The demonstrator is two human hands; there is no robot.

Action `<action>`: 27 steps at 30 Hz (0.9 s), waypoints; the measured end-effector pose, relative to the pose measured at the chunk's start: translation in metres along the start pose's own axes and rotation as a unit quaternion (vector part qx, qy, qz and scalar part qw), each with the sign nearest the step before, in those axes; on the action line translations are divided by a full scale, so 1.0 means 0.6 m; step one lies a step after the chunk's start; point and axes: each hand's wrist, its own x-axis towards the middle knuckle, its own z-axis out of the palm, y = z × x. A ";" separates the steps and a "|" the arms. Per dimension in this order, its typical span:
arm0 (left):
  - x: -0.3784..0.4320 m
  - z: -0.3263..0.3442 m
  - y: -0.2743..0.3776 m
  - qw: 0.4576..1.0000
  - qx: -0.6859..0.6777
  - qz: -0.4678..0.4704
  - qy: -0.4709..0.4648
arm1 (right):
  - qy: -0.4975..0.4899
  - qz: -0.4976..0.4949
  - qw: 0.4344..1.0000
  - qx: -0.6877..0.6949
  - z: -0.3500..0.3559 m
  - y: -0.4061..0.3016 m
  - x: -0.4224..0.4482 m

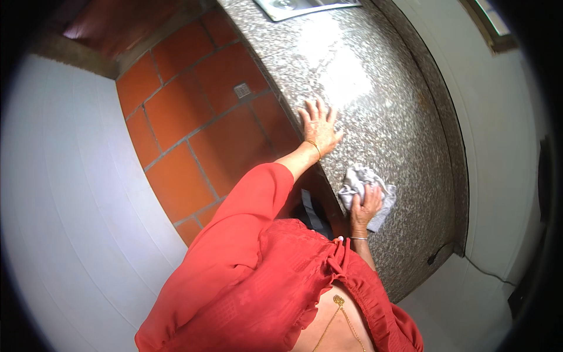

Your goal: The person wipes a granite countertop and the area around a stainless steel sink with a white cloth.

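Observation:
My left hand (321, 128) rests on a speckled granite countertop (409, 145), close to its front edge, with the fingers spread and nothing in them. A thin gold bracelet circles that wrist. Nearer to my body, my right hand (367, 205) presses on a crumpled grey-and-white cloth (383, 214), which lies against the stone. The cloth is bunched around the fingertips, and part of it spreads out flat to the right. A silvery bangle sits on my right wrist.
A metal sink edge (316, 9) shows at the far end of the counter. A black cord (490, 273) lies by its near right corner. A raised stone border (455, 176) runs along the wall. Below on the left are orange floor tiles (206, 127) with a small drain (242, 90).

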 end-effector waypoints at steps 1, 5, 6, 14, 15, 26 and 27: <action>-0.005 -0.011 -0.012 1.000 -0.012 0.025 -0.013 | -0.015 -0.038 0.999 0.018 0.007 -0.033 0.013; -0.015 -0.035 -0.073 0.982 -0.159 0.094 -0.025 | -0.040 -0.099 0.994 0.030 0.027 -0.108 0.120; -0.020 -0.031 -0.091 0.968 -0.233 0.091 0.009 | -0.031 -0.102 0.993 0.039 0.033 -0.122 0.155; -0.069 -0.084 -0.328 0.974 -0.198 -0.010 0.108 | 0.055 -0.050 0.997 0.004 0.128 -0.147 0.399; -0.082 -0.067 -0.388 0.979 -0.178 -0.052 0.090 | 0.060 -0.042 0.997 -0.003 0.133 -0.145 0.417; -0.225 -0.066 -0.852 0.706 -0.371 -0.551 -0.246 | 0.105 0.201 0.971 -0.074 0.179 -0.181 0.620; -0.213 -0.073 -0.873 0.695 -0.398 -0.550 -0.237 | 0.148 0.184 0.968 -0.082 0.195 -0.191 0.628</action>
